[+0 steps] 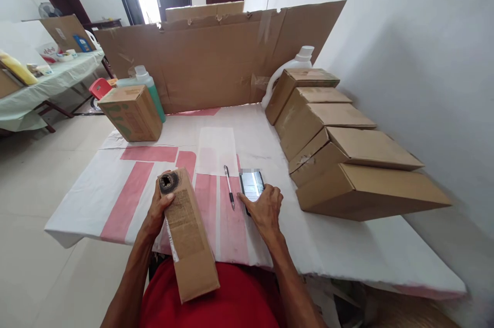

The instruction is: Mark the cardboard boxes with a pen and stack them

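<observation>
My left hand (159, 210) grips the far end of a long cardboard box (195, 246), thumb on its near face. The box is tilted toward my lap, over the table's front edge. A burnt hole with a blackened rim (169, 181) shows at its far end. My right hand (266, 210) spans the near end of a smartphone (251, 184) lying on the table, thumb at its left side and fingers at its right. The phone's screen is lit. Just left of it lies a pen (229, 186), and beyond that a sheet of white paper (216, 148).
A row of several cardboard boxes (347, 145) lines the table's right side, with a white jug (289, 71) behind. At the back left stand another carton (133, 114) and a green-liquid bottle (155, 94). A tall cardboard panel (216, 60) closes the far edge.
</observation>
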A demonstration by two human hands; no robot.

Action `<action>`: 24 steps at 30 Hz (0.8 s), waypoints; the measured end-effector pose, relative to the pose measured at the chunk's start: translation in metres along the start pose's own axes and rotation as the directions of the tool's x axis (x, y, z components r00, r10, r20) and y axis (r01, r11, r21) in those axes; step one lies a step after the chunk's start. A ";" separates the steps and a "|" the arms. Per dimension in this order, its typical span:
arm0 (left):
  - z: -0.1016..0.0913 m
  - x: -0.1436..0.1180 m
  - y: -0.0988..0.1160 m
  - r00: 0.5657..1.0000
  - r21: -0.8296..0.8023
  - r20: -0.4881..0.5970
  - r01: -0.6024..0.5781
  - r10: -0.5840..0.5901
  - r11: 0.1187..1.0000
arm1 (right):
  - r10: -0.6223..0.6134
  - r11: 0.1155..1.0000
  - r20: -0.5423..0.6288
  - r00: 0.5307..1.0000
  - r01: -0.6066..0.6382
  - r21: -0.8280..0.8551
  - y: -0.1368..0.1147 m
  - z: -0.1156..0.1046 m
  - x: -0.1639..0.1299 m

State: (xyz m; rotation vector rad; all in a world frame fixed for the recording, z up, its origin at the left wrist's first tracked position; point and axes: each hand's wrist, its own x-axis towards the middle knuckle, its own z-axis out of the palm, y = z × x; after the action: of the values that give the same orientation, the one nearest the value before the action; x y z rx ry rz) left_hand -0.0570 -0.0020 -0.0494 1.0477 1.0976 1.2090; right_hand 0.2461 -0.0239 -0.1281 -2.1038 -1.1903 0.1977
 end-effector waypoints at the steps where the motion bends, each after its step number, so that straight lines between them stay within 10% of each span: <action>1: -0.001 0.000 0.000 1.000 0.005 0.010 0.001 -0.001 1.000 | 0.007 1.000 0.000 1.000 -0.007 -0.023 -0.002 0.001 -0.002; 16: 0.001 -0.005 -0.001 1.000 -0.007 -0.018 -0.009 0.009 1.000 | 0.132 0.979 -0.073 0.989 -0.141 -0.148 -0.009 0.010 -0.003; 24: -0.013 0.001 -0.012 0.998 0.050 -0.018 -0.051 0.052 0.997 | -0.022 0.996 -0.100 0.995 0.013 -0.084 -0.007 -0.001 -0.018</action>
State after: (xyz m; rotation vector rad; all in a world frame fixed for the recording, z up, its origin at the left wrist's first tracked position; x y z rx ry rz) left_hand -0.0677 -0.0015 -0.0636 1.1099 1.1260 1.2405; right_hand 0.2317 -0.0365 -0.1267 -2.1478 -1.1750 0.0338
